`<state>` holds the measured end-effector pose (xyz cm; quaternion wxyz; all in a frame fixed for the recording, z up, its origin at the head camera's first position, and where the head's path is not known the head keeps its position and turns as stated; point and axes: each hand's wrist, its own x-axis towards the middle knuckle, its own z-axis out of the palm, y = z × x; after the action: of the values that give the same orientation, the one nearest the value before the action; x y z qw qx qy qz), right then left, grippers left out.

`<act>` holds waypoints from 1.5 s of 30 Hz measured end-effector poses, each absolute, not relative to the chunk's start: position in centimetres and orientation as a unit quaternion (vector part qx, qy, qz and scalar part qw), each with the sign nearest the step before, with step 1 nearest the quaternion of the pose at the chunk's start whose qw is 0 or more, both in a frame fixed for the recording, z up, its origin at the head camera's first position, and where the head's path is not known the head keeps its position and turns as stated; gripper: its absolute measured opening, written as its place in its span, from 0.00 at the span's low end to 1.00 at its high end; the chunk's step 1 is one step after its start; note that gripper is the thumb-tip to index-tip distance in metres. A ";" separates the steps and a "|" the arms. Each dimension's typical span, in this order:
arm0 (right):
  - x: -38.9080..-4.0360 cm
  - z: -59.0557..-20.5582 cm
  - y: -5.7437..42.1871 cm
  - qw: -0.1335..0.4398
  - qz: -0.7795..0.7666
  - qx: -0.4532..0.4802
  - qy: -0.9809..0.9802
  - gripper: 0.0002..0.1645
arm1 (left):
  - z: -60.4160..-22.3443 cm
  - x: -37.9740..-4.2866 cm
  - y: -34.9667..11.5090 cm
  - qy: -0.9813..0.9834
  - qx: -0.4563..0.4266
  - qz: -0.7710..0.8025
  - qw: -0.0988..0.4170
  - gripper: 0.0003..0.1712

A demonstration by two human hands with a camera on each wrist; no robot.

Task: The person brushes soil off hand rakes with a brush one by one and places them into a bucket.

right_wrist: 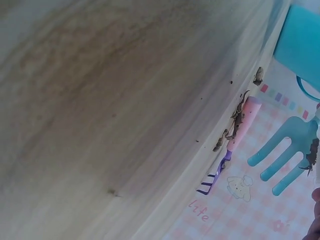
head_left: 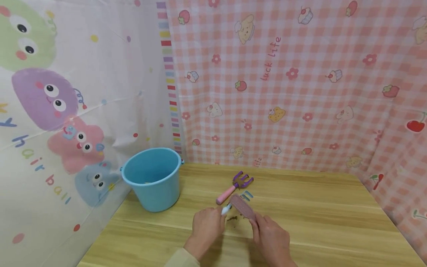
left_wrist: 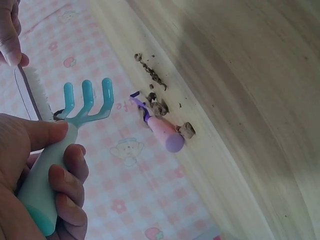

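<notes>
My left hand grips the pale handle of a teal three-tined hand fork, its tines pointing away from me. A mauve scrubbing brush with white bristles is pinched at one end by my right hand. The bristles lie against the base of the tines, where a dark bit of dirt clings. Beyond the hands, a second hand fork, pink-handled with purple tines, rests on the table with dirt on its head. In the right wrist view only fingertips of the right hand show at the edge.
Crumbs of brown dirt are scattered on the wood-grain table under the tools. A blue bucket stands at the back left. A pink checked cloth and a white cartoon-print cloth hang behind and beside the table.
</notes>
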<state>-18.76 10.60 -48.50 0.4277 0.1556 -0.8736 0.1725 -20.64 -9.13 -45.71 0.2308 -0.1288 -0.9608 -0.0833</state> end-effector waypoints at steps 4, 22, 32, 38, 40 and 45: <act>-18.8 -48.4 10.7 0.414 0.177 0.148 -0.881 0.12 | -45.8 -20.7 -9.3 -0.962 -0.130 -0.086 0.225 0.13; -19.2 -47.0 10.5 0.344 0.271 0.092 -0.894 0.13 | -46.4 -20.8 -10.0 -0.959 -0.142 -0.123 0.214 0.10; -19.4 -47.4 10.3 0.321 0.273 0.071 -0.904 0.13 | -46.2 -20.8 -9.8 -0.953 -0.159 -0.139 0.218 0.13; -19.3 -47.3 10.5 0.308 0.279 0.062 -0.908 0.13 | -46.3 -20.8 -9.6 -0.952 -0.172 -0.148 0.203 0.15; -19.3 -47.3 10.5 0.301 0.280 0.059 -0.910 0.14 | -46.3 -20.8 -9.6 -0.952 -0.176 -0.149 0.202 0.15; -19.4 -47.2 10.8 0.293 0.285 0.049 -0.911 0.14 | -46.5 -20.8 -9.7 -0.952 -0.176 -0.164 0.191 0.16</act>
<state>-19.42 10.78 -47.23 0.2931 0.0492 -0.9113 0.2851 -20.82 -9.66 -46.47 0.1911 -0.1756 -0.9516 -0.1645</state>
